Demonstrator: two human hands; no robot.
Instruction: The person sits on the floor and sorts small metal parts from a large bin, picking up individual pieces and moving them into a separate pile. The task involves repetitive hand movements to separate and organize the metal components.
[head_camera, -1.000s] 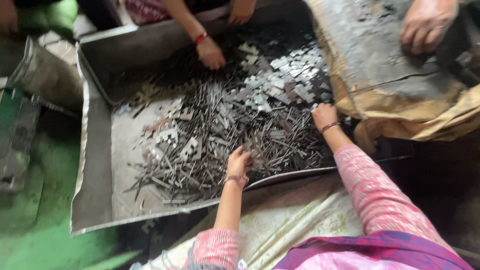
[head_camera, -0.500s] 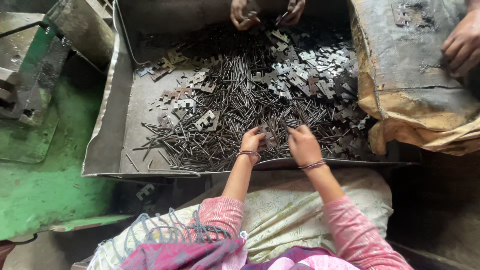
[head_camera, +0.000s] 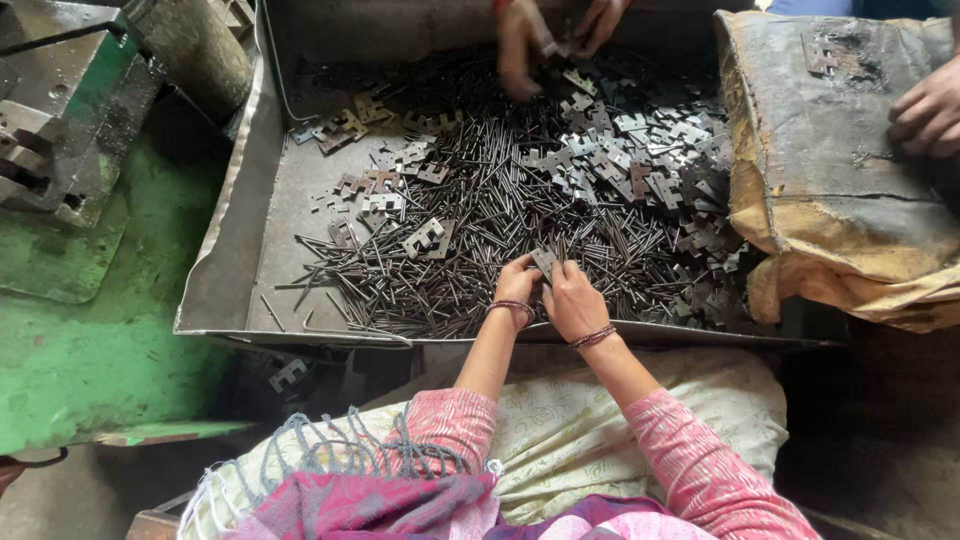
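We see the left hand (head_camera: 517, 283) and right hand (head_camera: 572, 300) side by side at the near edge of the metal tray (head_camera: 225, 270). Both pinch a small flat metal piece (head_camera: 545, 262) between their fingertips, just above the heap of thin pins (head_camera: 480, 215). Another person's hands (head_camera: 555, 35) work at the far side. A worn sack (head_camera: 830, 190) lies right.

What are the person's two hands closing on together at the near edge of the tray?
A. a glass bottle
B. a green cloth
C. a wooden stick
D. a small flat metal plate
D: the left hand and right hand meet over the heap of pins, both pinching a small flat metal plate inside the metal tray.
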